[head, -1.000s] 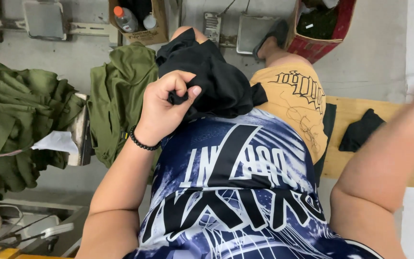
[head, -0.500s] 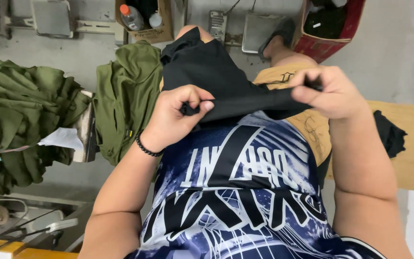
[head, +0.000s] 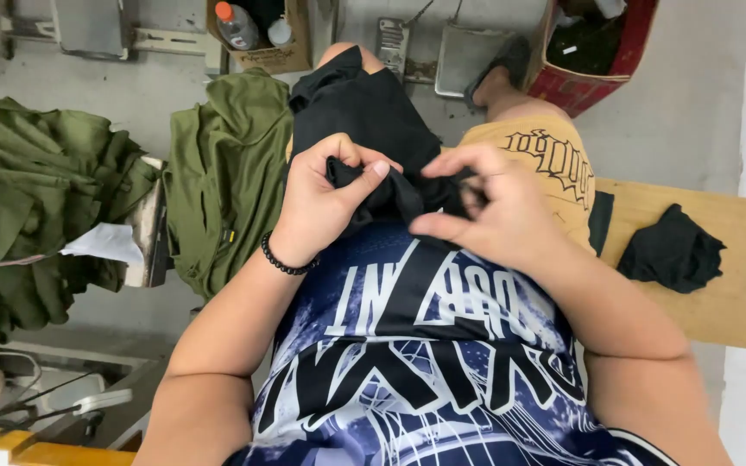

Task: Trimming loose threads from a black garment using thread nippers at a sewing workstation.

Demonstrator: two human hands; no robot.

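A seated person in a blue-and-white printed shirt (head: 425, 362) bunches a black cloth (head: 373, 129) at the waist. The left hand (head: 325, 203), with a bead bracelet (head: 285, 259) on the wrist, is closed on a fold, thumb pressed over it, seemingly to keep the fabric gathered. At its three o'clock, the right hand (head: 489, 216) pinches the same fold between curled fingers. The rest of the cloth drapes over the left knee toward twelve o'clock. At three o'clock a second black piece (head: 671, 246) lies on a wooden bench (head: 736, 285), apart from the hands. At nine o'clock, green garments (head: 226, 173) hang heaped within arm's reach. Farther off, at twelve, a cardboard box (head: 282, 52) holds bottles (head: 237, 26) beside a red bin (head: 597, 82).
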